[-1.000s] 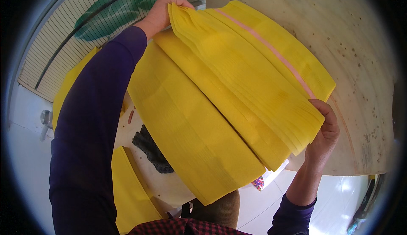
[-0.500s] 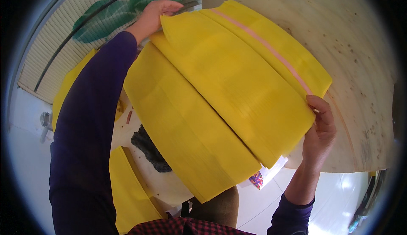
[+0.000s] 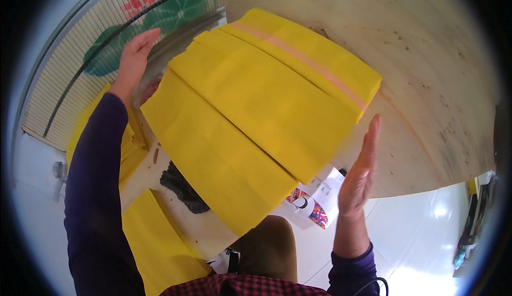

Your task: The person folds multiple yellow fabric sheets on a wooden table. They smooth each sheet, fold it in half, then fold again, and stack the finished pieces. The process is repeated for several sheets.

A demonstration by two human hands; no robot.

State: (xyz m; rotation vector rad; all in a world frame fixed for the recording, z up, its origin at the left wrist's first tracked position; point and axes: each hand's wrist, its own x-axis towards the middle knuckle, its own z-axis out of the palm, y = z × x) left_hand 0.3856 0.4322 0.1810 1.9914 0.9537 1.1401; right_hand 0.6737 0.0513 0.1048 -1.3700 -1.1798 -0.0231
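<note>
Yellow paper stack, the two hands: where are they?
yellow paper stack (image 3: 266, 109), head view, middle of top sheet.
left hand (image 3: 134, 56), head view, palm.
right hand (image 3: 360, 173), head view, palm edge.

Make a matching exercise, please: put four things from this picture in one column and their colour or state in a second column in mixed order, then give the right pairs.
Things:
1. stack of sheets
2. left hand
3. stripe
4. round tabletop

Descriptions:
a. pink, along the top sheet
b. open, lifted off the sheets
c. pale wood, speckled with dark spots
d. yellow, fanned in layers

Pairs: 1-d, 2-b, 3-a, 4-c
</note>
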